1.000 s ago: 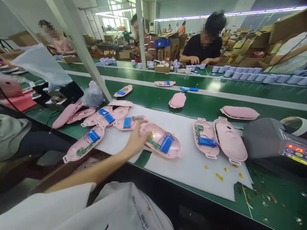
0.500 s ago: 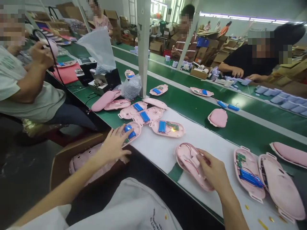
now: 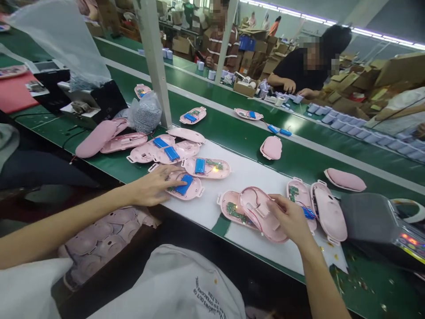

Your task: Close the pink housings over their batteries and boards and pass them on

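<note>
My left hand (image 3: 157,184) is closed over the left end of a pink plastic half shell (image 3: 194,191), a fingertip against its blue battery pack (image 3: 183,184). The thumb is hidden. My right hand (image 3: 287,217) grips the right edge of another pink half shell (image 3: 254,201), hollow side up, with red wires inside. This piece is tilted and overlaps a pink half shell with a lit green circuit board (image 3: 236,212); part of the lower piece is hidden. Just behind my left hand lies an open half shell with a blue battery and a yellow light (image 3: 207,169).
Several pink shells (image 3: 96,138) are piled at left beside a bag of small parts (image 3: 145,113). A box of pink shells (image 3: 102,239) stands below the table edge. At right is a dark device with red digits (image 3: 375,226). A metal post (image 3: 154,62) rises behind.
The view has turned right. My left hand has come down onto the battery half shell and shifted it right. The half shell in my right hand has moved aside, exposing the circuit board beneath.
</note>
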A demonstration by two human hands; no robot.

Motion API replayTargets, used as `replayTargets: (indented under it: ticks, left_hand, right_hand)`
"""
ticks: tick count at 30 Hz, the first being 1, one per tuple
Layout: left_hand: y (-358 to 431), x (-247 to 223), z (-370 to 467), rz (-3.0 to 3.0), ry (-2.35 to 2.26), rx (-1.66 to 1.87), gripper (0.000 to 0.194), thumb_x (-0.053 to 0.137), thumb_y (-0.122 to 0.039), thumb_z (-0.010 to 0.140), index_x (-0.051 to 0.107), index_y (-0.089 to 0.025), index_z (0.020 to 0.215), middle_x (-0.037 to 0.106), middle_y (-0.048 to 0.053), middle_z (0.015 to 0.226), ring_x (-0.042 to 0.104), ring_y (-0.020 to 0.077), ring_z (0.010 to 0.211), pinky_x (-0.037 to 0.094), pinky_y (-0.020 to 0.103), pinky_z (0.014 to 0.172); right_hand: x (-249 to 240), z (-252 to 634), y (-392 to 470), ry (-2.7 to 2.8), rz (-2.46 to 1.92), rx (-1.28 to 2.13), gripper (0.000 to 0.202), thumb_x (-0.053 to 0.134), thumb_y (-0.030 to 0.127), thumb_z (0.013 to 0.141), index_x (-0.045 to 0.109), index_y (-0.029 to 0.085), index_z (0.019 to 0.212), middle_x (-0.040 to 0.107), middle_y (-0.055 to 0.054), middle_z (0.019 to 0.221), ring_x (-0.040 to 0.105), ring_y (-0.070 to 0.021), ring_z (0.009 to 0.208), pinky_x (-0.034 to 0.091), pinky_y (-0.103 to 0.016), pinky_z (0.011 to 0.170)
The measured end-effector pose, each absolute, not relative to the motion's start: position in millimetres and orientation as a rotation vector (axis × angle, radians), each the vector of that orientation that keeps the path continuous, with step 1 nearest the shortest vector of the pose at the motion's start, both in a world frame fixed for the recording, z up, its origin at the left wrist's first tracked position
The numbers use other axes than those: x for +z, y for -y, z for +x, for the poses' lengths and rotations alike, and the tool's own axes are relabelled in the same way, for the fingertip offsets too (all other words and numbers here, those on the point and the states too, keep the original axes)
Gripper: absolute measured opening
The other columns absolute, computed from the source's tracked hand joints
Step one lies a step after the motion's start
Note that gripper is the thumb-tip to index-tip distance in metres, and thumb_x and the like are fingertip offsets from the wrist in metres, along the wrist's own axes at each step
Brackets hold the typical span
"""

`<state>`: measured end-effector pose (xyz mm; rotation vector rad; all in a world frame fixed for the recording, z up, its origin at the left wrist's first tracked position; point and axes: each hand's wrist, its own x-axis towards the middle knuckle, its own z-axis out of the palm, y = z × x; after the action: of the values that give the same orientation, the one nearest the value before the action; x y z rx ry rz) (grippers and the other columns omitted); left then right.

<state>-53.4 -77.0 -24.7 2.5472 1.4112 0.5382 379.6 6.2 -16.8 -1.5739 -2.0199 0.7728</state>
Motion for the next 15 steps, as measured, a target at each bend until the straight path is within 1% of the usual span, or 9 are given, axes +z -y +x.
replayTargets:
  ticks: [1, 3, 6, 7, 8, 9, 10, 12, 15]
  left_hand:
    - [79, -21, -40, 2.537, -1.431, 0.599, 0.042, 0.055, -0.03, 0.091, 0.062, -0.028, 0.132, 0.049, 0.013, 0.146, 0.044, 0.0343, 0.135, 0.037, 0.053, 0.113]
    - [81, -14, -2, 2.536, -1.405, 0.649, 0.039, 0.058, -0.032, 0.093, 0.06, -0.025, 0.132, 0.054, 0.014, 0.138, 0.05, 0.0317, 0.127, 0.042, 0.049, 0.109]
    - [70, -13, 65, 2.657, -1.193, 0.525, 0.048, 0.067, -0.036, 0.091, 0.056, -0.019, 0.135, 0.061, 0.015, 0.123, 0.058, 0.0286, 0.11, 0.049, 0.041, 0.095]
    - [63, -15, 83, 2.71, -1.137, 0.457, 0.044, 0.068, -0.033, 0.091, 0.058, -0.018, 0.131, 0.064, 0.014, 0.116, 0.06, 0.0276, 0.104, 0.049, 0.039, 0.09]
    - [57, -17, 97, 2.754, -1.093, 0.397, 0.034, 0.067, -0.027, 0.092, 0.062, -0.017, 0.124, 0.066, 0.013, 0.108, 0.061, 0.0259, 0.097, 0.049, 0.036, 0.084]
    - [51, -18, 106, 2.79, -1.06, 0.351, 0.021, 0.063, -0.019, 0.093, 0.065, -0.016, 0.114, 0.067, 0.011, 0.1, 0.061, 0.024, 0.091, 0.048, 0.034, 0.079]
    - [47, -19, 112, 2.823, -1.036, 0.311, 0.014, 0.058, -0.011, 0.094, 0.067, -0.016, 0.104, 0.067, 0.01, 0.093, 0.061, 0.0222, 0.086, 0.046, 0.033, 0.075]
    - [44, -19, 113, 2.901, -1.003, 0.241, 0.024, 0.05, 0.001, 0.092, 0.066, -0.016, 0.089, 0.066, 0.008, 0.085, 0.059, 0.0204, 0.079, 0.044, 0.032, 0.071]
    - [48, -10, 103, 3.069, -1.017, 0.081, 0.029, 0.046, 0.006, 0.089, 0.065, -0.015, 0.082, 0.064, 0.009, 0.08, 0.057, 0.0217, 0.075, 0.042, 0.034, 0.066]
  right_hand:
    - [-17, 384, -5, 1.996, -1.586, 0.761, 0.049, 0.054, 0.06, 0.084, 0.072, 0.018, 0.101, 0.073, -0.008, 0.087, 0.066, -0.0241, 0.078, 0.048, -0.034, 0.07]
    - [-17, 390, -6, 1.956, -1.595, 0.769, 0.049, 0.056, 0.06, 0.082, 0.072, 0.017, 0.1, 0.074, -0.009, 0.09, 0.066, -0.0253, 0.081, 0.049, -0.035, 0.073]
    - [-18, 390, -11, 1.937, -1.557, 0.836, 0.047, 0.056, 0.057, 0.082, 0.072, 0.017, 0.099, 0.074, -0.009, 0.095, 0.067, -0.026, 0.085, 0.049, -0.036, 0.077]
    - [-18, 389, -13, 1.937, -1.542, 0.848, 0.047, 0.056, 0.056, 0.082, 0.072, 0.017, 0.1, 0.074, -0.009, 0.095, 0.067, -0.0259, 0.086, 0.049, -0.036, 0.077]
    - [-18, 389, -14, 1.937, -1.533, 0.852, 0.046, 0.055, 0.056, 0.082, 0.072, 0.017, 0.1, 0.074, -0.009, 0.095, 0.067, -0.0256, 0.086, 0.049, -0.036, 0.077]
    - [-19, 388, -14, 1.939, -1.529, 0.849, 0.045, 0.055, 0.055, 0.083, 0.072, 0.017, 0.101, 0.074, -0.009, 0.095, 0.067, -0.0254, 0.086, 0.049, -0.036, 0.077]
    - [-20, 388, -13, 1.945, -1.526, 0.845, 0.044, 0.055, 0.054, 0.083, 0.073, 0.017, 0.101, 0.074, -0.008, 0.095, 0.067, -0.0251, 0.087, 0.049, -0.035, 0.077]
    - [-22, 389, -10, 1.964, -1.53, 0.835, 0.042, 0.054, 0.052, 0.085, 0.073, 0.018, 0.101, 0.074, -0.007, 0.095, 0.067, -0.0244, 0.087, 0.049, -0.034, 0.076]
    - [-27, 388, -6, 1.996, -1.547, 0.787, 0.042, 0.051, 0.051, 0.086, 0.073, 0.019, 0.102, 0.074, -0.006, 0.095, 0.067, -0.0239, 0.087, 0.049, -0.034, 0.076]
